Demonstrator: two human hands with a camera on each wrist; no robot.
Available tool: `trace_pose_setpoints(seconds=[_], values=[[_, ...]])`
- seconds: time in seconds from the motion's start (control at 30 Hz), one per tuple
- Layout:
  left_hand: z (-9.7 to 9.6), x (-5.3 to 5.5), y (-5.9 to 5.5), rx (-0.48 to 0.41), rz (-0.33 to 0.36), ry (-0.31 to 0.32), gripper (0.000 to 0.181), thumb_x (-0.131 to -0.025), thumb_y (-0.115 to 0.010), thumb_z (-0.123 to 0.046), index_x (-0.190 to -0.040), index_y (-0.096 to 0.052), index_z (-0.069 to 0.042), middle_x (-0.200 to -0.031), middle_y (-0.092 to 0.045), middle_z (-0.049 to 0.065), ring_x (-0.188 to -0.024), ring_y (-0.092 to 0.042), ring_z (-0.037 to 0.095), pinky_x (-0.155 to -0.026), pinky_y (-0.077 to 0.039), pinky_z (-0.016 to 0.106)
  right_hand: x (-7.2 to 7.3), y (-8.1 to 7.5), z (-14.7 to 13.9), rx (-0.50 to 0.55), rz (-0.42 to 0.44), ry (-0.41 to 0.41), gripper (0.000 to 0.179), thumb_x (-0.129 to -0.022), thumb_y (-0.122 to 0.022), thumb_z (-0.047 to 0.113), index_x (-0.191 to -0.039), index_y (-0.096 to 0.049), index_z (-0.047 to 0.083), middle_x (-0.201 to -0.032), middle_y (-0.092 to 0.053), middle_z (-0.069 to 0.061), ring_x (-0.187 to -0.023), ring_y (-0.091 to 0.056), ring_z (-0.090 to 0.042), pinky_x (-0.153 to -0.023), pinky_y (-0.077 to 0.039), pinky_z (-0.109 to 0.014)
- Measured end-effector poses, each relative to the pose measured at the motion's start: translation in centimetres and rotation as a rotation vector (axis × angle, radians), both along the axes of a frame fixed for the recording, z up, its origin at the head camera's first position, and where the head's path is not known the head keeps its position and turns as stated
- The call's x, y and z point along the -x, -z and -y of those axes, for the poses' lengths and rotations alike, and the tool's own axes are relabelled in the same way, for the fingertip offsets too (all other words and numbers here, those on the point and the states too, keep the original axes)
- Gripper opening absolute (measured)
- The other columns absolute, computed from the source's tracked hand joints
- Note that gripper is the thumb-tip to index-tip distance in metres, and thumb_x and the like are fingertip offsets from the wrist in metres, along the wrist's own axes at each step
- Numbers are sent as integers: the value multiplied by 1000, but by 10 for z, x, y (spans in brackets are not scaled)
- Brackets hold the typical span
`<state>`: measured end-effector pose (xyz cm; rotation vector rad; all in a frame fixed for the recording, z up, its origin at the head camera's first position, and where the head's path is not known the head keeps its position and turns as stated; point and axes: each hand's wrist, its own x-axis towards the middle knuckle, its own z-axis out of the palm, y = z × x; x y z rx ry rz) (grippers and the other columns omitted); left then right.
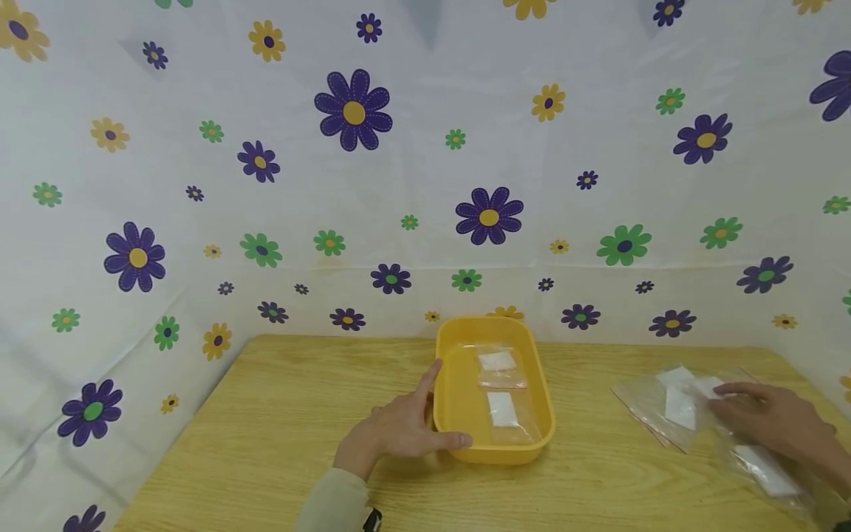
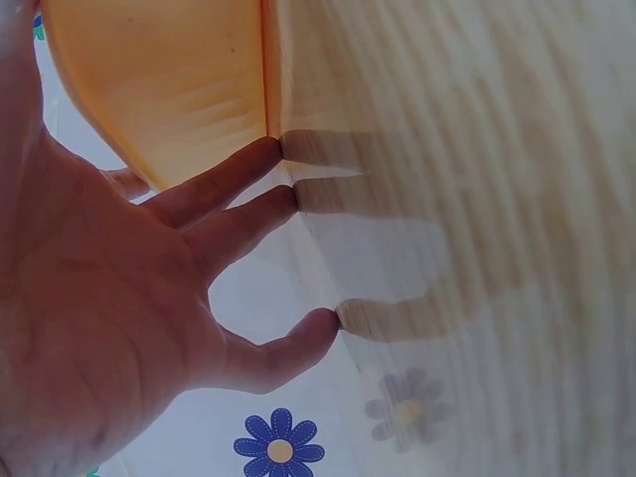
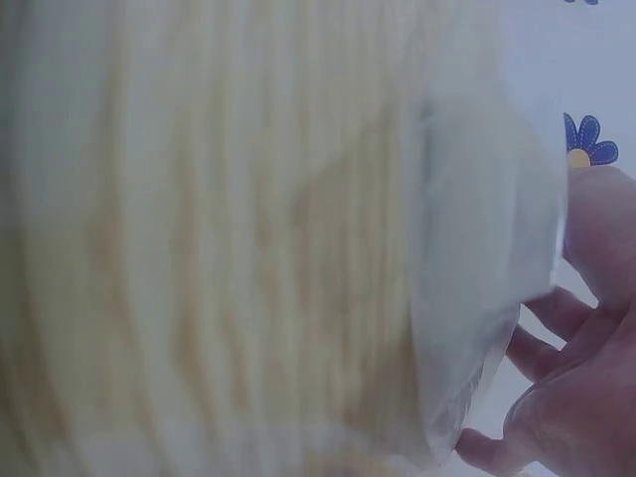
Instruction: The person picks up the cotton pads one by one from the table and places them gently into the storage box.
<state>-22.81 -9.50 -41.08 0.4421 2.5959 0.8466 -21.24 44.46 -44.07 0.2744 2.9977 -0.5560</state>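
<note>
A yellow plastic tray [image 1: 459, 395] stands on the table, with two clear plastic bags, each holding a white packet [image 1: 502, 410], lying inside it. My left hand [image 1: 405, 428] spreads round the tray's near-left corner, thumb at the front rim and index finger along the left side. In the left wrist view its other fingers [image 2: 238, 184] touch the tabletop, well apart. On the right, my right hand [image 1: 774, 425] pinches a clear bag with a white packet [image 3: 487, 219] by its edge. Beside and under that hand lie more such bags [image 1: 678, 399], overlapping and partly hidden.
The wood-grain table [image 1: 279, 428] reaches back to a white flower-print cloth [image 1: 399, 177] hung behind and at the sides. The tray's far end is close to this cloth. Another bag [image 1: 767, 469] sits below the right hand near the table's right side, blurred.
</note>
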Motion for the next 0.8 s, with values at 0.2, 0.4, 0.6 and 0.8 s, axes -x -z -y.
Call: trace_pose_setpoints(seconds=[0.2, 0.4, 0.6, 0.8], values=[[-1, 1, 0, 15, -5, -3, 116, -66, -63, -78, -148, 11, -44, -148, -42, 1, -126, -49, 25, -103, -39, 58, -1, -2, 1, -13, -69, -21, 72, -89, -48, 63, -121, -58, -1, -129, -40, -43, -100, -42, -60, -71, -30, -74], [0, 0, 1, 6, 5, -1, 116, -65, -63, -78, -148, 11, -43, -150, -40, 1, -127, -48, 25, -105, -38, 58, 0, -2, -1, -74, -197, -116, 59, -88, -60, 52, -114, -63, 0, -118, -54, -39, -93, -52, -56, -70, -39, -67], [0, 1, 0, -17, 6, 5, 116, -66, -64, -77, -149, 10, -42, -148, -42, 1, -125, -49, 23, -105, -39, 55, 7, -1, -8, -27, -104, -122, 77, -86, -57, 59, -128, -52, -4, -131, -39, -43, -108, -38, -63, -79, -40, -69], [-1, 2, 2, -4, 4, -9, 117, -64, -64, -78, -148, 9, -44, -148, -42, -1, -126, -48, 22, -105, -38, 56, 11, 5, -15, 47, -71, -119, 74, -87, -57, 58, -128, -53, -3, -136, -31, -43, -116, -29, -64, -85, -30, -74]])
